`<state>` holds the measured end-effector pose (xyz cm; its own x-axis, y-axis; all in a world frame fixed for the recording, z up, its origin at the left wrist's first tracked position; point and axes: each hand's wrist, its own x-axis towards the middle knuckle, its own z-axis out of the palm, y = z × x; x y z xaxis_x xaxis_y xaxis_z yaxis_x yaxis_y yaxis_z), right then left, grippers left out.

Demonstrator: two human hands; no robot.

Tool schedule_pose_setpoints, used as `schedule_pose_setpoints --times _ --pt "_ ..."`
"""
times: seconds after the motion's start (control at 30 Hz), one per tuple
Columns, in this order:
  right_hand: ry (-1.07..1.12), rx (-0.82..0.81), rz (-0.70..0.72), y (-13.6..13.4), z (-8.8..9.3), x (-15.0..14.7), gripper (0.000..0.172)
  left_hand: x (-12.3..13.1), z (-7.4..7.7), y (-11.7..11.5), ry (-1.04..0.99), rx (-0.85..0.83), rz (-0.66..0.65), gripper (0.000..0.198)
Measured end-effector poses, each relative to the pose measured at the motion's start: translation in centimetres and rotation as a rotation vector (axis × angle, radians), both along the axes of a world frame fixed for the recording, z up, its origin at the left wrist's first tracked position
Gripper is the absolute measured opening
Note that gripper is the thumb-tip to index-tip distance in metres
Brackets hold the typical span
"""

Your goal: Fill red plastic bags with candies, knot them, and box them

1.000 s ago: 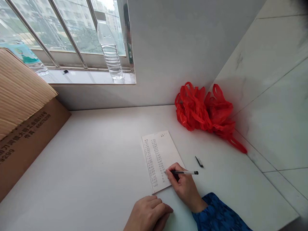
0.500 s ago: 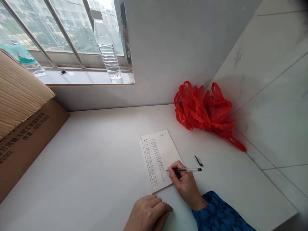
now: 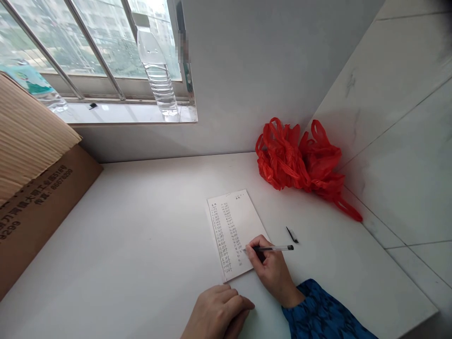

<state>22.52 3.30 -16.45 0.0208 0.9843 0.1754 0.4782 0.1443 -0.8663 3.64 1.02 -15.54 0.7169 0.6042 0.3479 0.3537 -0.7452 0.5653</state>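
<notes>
A small white notepad (image 3: 243, 221) lies tilted on the white tabletop, with columns of handwriting down its left and middle. My right hand (image 3: 270, 266), in a dark blue patterned sleeve, is closed around a clear-barrelled pen (image 3: 277, 248) with a black end. Its tip points left and meets the page, or nearly so, beside the second column of writing. My left hand (image 3: 221, 313) rests on the table just below the notepad's lower left corner, its fingers curled in and nothing visible in them. To the right of the notepad lies a black pen cap (image 3: 292, 234).
Crumpled red plastic bags (image 3: 296, 160) sit at the back right against the wall. An open cardboard box (image 3: 45, 197) stands on the left. On the window sill (image 3: 116, 113) are a clear water bottle (image 3: 158, 75) and a second, labelled bottle (image 3: 31, 82) partly behind the box.
The pen's rear end has shifted slightly left and up in my right hand, which otherwise keeps its place over the page. My left hand stays where it was.
</notes>
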Motion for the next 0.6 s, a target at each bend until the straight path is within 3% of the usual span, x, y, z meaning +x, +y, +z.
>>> schedule_pose_setpoints --times 0.17,0.3,0.53,0.6 --pt "0.102 -0.015 0.015 0.0 -0.2 0.3 0.026 -0.1 0.2 0.1 0.013 -0.020 0.002 0.021" --pt "0.202 0.028 -0.067 -0.1 -0.2 1.5 0.034 -0.3 0.2 0.1 0.022 -0.024 0.013 0.021" --pt "-0.463 0.053 -0.293 0.1 -0.2 5.1 0.045 -0.1 -1.6 0.1 -0.075 0.073 0.030 0.021" --pt "-0.624 0.056 -0.360 0.2 -0.5 5.3 0.043 -0.5 -1.5 0.3 -0.068 0.143 0.027 0.023"
